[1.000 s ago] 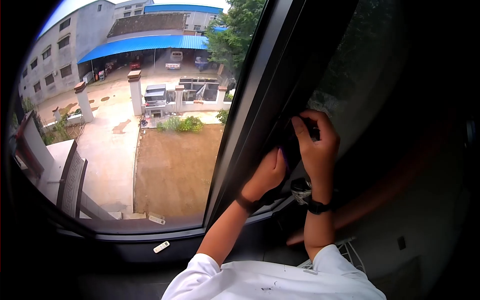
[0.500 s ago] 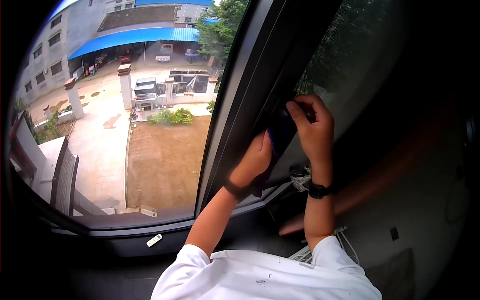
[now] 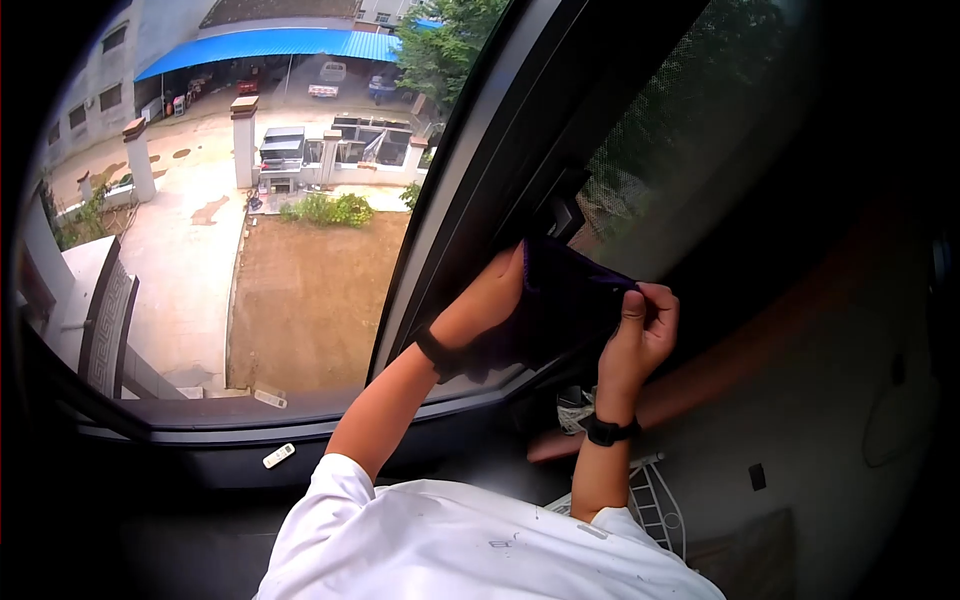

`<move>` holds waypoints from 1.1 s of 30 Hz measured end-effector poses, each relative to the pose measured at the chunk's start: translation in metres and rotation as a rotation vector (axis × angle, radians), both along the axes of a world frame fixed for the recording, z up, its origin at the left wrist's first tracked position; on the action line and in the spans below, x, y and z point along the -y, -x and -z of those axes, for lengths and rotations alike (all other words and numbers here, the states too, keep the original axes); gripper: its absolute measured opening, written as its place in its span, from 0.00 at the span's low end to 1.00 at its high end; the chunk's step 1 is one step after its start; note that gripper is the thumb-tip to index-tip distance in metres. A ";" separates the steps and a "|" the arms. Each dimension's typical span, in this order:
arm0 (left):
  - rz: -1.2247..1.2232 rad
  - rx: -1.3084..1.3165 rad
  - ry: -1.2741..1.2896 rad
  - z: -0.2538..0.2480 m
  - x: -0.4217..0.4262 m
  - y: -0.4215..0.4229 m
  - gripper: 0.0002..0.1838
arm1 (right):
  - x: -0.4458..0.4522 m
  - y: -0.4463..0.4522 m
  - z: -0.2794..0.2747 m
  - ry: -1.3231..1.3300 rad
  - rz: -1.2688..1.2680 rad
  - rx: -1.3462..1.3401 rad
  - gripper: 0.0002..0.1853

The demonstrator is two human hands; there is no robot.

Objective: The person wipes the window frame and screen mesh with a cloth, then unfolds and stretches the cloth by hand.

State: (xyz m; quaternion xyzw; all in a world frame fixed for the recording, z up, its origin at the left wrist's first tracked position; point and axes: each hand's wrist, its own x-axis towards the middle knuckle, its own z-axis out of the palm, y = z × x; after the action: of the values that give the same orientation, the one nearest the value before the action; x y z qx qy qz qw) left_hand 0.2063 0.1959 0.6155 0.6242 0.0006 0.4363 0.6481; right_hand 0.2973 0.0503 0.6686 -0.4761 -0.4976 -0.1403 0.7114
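Observation:
A dark purple cloth (image 3: 570, 300) is stretched between my two hands, in front of the dark window frame. My left hand (image 3: 487, 298) lies at the cloth's left edge, its fingers mostly hidden behind the fabric. At the cloth's upper right corner, my right hand (image 3: 643, 328) pinches the fabric between thumb and fingers. Just above the cloth, a dark window handle (image 3: 565, 215) sticks out from the frame (image 3: 480, 190).
A white remote control (image 3: 279, 456) lies on the dark sill below the glass. To the right are a mesh screen (image 3: 640, 150), a reddish-brown curved edge (image 3: 720, 375) and a white metal rack (image 3: 655, 505). Outside, a yard shows.
My right hand has moved down from beside the handle and drawn the cloth's corner out to the right. The cloth is now spread wider, and the handle shows. The view has shifted somewhat.

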 end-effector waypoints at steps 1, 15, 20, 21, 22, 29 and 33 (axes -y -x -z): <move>-0.099 0.025 -0.064 0.001 0.002 0.000 0.29 | 0.007 0.007 0.004 -0.005 0.053 0.047 0.11; -0.004 -0.022 0.100 -0.009 0.004 0.003 0.24 | 0.066 -0.048 0.051 -0.092 0.330 -0.297 0.09; -0.087 0.058 0.027 -0.033 0.013 0.009 0.19 | 0.051 -0.052 0.098 0.085 0.222 -0.499 0.07; -0.099 0.057 0.023 -0.038 0.012 0.011 0.19 | 0.044 -0.056 0.121 0.213 0.187 -0.523 0.07; -0.087 0.073 0.028 -0.042 0.014 0.010 0.19 | 0.039 -0.055 0.136 0.344 0.158 -0.545 0.08; -0.037 -0.230 0.056 -0.053 0.015 0.023 0.17 | 0.014 -0.007 0.156 0.438 -0.094 -0.623 0.10; -0.078 -0.097 0.109 -0.039 0.017 0.010 0.16 | 0.015 -0.007 0.150 0.454 -0.088 -0.608 0.10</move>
State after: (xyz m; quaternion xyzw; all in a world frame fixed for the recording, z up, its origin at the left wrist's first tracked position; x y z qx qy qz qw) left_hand 0.1960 0.1789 0.6547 0.6078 0.0801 0.4299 0.6628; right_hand 0.3039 0.0354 0.5189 -0.6197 -0.3025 0.1521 0.7081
